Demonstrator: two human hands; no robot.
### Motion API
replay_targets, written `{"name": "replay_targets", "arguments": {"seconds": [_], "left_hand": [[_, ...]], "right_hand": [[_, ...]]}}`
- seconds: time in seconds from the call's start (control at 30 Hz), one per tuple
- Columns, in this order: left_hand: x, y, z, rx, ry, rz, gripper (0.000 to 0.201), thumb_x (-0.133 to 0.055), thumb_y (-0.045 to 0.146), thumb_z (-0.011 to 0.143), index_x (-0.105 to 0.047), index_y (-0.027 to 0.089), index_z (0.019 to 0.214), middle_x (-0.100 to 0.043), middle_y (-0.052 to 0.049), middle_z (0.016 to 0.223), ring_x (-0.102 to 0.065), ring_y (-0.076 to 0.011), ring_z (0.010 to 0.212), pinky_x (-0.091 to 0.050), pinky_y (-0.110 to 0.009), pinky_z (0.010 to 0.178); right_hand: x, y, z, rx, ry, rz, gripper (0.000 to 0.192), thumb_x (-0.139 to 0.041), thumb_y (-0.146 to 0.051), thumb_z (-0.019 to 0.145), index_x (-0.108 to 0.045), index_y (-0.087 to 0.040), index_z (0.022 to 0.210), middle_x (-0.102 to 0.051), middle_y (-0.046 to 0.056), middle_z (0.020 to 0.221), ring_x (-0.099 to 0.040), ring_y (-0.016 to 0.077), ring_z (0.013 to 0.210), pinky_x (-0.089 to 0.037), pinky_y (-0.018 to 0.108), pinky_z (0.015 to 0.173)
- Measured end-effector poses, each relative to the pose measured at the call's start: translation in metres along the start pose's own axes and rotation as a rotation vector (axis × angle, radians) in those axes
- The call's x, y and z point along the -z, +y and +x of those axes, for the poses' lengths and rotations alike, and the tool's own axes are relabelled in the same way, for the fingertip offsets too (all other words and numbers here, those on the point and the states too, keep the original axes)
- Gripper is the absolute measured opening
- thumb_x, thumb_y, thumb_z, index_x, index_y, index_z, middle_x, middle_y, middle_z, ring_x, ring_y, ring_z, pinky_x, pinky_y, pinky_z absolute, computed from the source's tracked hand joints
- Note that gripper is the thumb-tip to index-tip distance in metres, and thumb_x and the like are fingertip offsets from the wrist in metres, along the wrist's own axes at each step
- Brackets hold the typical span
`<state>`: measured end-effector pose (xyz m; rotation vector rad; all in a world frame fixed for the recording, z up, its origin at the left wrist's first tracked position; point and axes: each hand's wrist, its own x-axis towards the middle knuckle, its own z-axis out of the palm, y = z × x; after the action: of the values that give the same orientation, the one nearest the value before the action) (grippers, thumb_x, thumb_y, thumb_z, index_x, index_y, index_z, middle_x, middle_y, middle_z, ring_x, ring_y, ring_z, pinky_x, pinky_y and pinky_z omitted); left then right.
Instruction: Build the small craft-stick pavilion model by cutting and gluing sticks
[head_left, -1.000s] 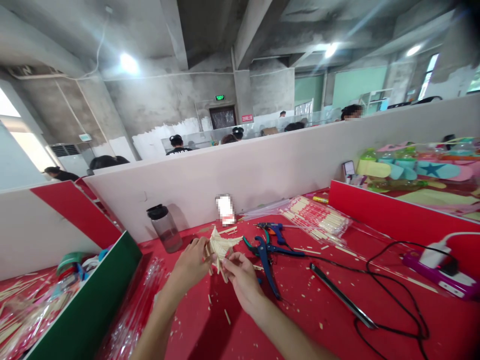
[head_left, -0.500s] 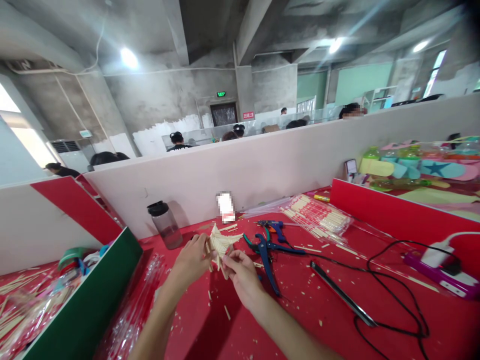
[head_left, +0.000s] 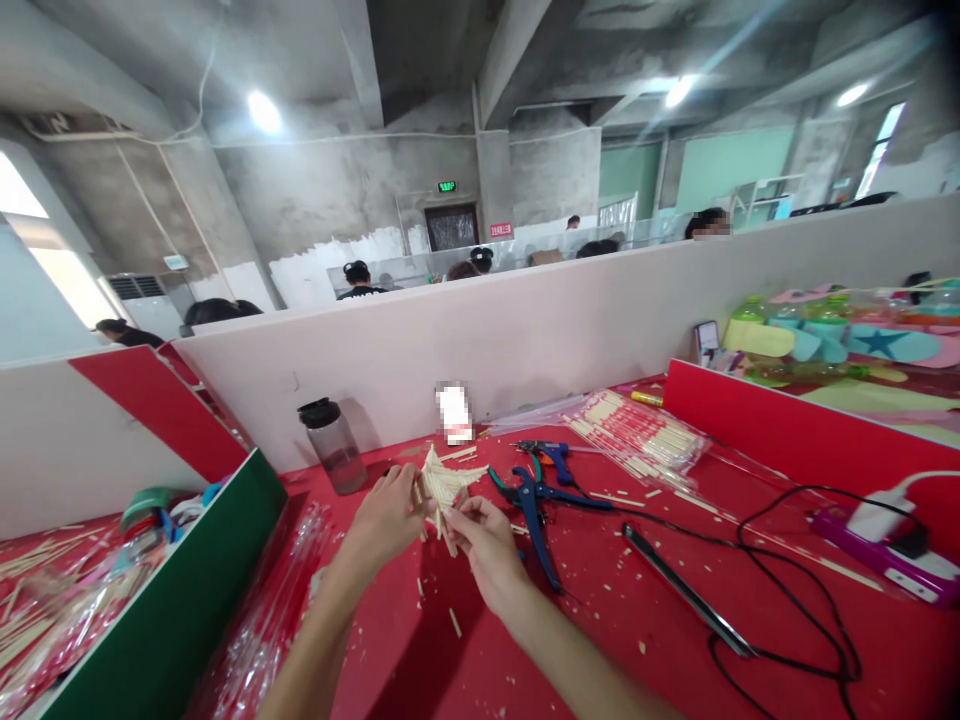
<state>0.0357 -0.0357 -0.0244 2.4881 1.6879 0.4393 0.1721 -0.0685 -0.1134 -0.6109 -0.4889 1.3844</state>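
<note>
Sticks glued into a little fan shape sit up off the red desk between my two hands, with my left hand in a tight grip on one side, my right hand pinching the bottom, and blue pliers lying just beside.

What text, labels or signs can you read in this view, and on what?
Nothing reads clearly.
Green sign above the far door: lit, too small to read.
Red sign on the pillar: white characters, too small.
Label on the white card by the partition: blurred out.
</note>
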Motion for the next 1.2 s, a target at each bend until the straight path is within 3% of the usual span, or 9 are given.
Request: {"name": "replay_targets", "arguments": {"seconds": [0.33,0.77,1.2], "left_hand": [[0.006,0.004,-0.001,0.034,-0.043,0.001,0.013,-0.059,0.028,0.09,-0.054,0.02,0.098,-0.064,-0.008,0.104,-0.064,-0.0242,0.095,-0.046,-0.033,0.085],[0.007,0.001,-0.002,0.025,-0.054,0.003,0.025,-0.057,0.038,0.092,-0.055,0.019,0.109,-0.066,-0.01,0.11,-0.067,-0.0262,0.097,-0.046,-0.033,0.082],[0.011,0.005,-0.003,0.04,-0.054,0.024,0.025,-0.058,0.037,0.092,-0.058,0.018,0.108,-0.068,-0.011,0.11,-0.068,-0.0266,0.099,-0.046,-0.032,0.081]], "right_hand": [[0.002,-0.004,0.001,0.039,0.014,-0.09,0.048,-0.097,-0.038,0.051,-0.056,-0.018,0.067,-0.063,-0.003,0.054,-0.055,0.0111,0.05,-0.042,0.022,0.048],[0.004,-0.014,-0.001,-0.07,-0.017,0.036,0.049,-0.099,-0.037,0.046,-0.062,-0.017,0.07,-0.07,0.001,0.067,-0.064,0.0139,0.063,-0.051,0.024,0.057],[-0.002,-0.016,-0.003,-0.056,0.003,-0.017,0.053,-0.1,-0.033,0.044,-0.057,-0.018,0.071,-0.066,-0.003,0.06,-0.06,0.0106,0.056,-0.046,0.021,0.053]]}}
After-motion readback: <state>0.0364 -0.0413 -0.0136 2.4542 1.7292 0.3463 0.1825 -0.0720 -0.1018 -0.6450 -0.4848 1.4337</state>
